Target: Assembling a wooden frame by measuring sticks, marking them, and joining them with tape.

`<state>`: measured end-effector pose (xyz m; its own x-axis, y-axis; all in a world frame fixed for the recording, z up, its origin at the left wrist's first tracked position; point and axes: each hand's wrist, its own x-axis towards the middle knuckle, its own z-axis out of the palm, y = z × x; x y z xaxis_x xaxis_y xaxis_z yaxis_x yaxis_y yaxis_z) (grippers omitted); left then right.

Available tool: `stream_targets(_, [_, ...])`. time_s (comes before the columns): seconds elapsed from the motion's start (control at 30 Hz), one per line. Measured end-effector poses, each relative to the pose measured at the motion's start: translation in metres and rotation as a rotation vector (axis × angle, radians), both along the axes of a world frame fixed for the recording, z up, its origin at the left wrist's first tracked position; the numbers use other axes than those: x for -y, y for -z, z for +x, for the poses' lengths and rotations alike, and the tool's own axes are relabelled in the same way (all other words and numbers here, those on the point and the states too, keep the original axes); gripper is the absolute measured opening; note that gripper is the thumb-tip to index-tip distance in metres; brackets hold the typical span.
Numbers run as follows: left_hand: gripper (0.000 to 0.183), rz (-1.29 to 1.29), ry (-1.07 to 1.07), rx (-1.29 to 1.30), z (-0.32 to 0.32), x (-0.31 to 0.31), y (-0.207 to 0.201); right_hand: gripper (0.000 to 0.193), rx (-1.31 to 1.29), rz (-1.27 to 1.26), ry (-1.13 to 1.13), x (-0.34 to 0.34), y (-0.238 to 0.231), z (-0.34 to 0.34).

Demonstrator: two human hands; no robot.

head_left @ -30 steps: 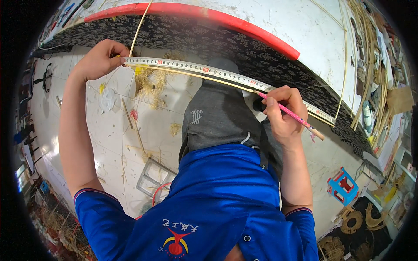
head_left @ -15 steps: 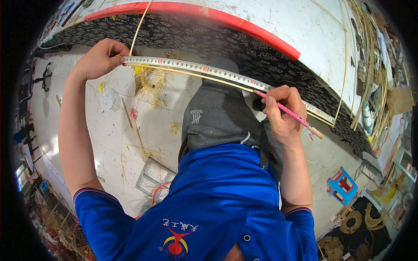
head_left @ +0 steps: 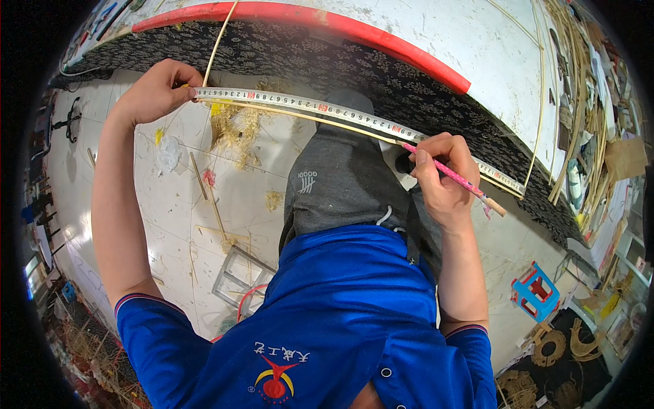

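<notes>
A white tape measure (head_left: 293, 102) stretches across in front of me, with a thin pale wooden strip (head_left: 293, 114) lying along its near side. My left hand (head_left: 160, 92) is closed, pinching the left ends of tape and strip together. Between the fingers of my right hand (head_left: 446, 180) is a pink pencil (head_left: 478, 192), slanted, its tip at the strip. The tape and strip pass behind this hand and come out again on its right. Whether the right fingers also press on them is hidden.
Beyond the tape stands a white table (head_left: 422, 41) with a red edge (head_left: 306, 15) and dark patterned cloth. Long strips (head_left: 593, 116) pile up at its right. Shavings (head_left: 238, 136), a grey metal frame (head_left: 231, 279) and a blue stool (head_left: 524, 300) are on the floor.
Almost nothing differs. The pencil tip has shifted very slightly at the strip, while both hands, the tape and the strip keep their places.
</notes>
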<state>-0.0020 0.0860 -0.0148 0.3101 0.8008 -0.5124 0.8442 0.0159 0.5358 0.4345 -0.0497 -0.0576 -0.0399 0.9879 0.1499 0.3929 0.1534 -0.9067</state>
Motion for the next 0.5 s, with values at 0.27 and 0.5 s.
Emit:
stream_targets(0.27, [0.01,-0.005,-0.005,-0.011,0.0026,0.0003,-0.0013,0.01,-0.005,-0.001,-0.005,-0.0005,0.0003,0.0])
stream_targets(0.5, [0.011,0.023,-0.001,0.018,0.001,0.001,0.0018,0.01,-0.011,-0.01,-0.015,-0.0007,0.0019,0.0007])
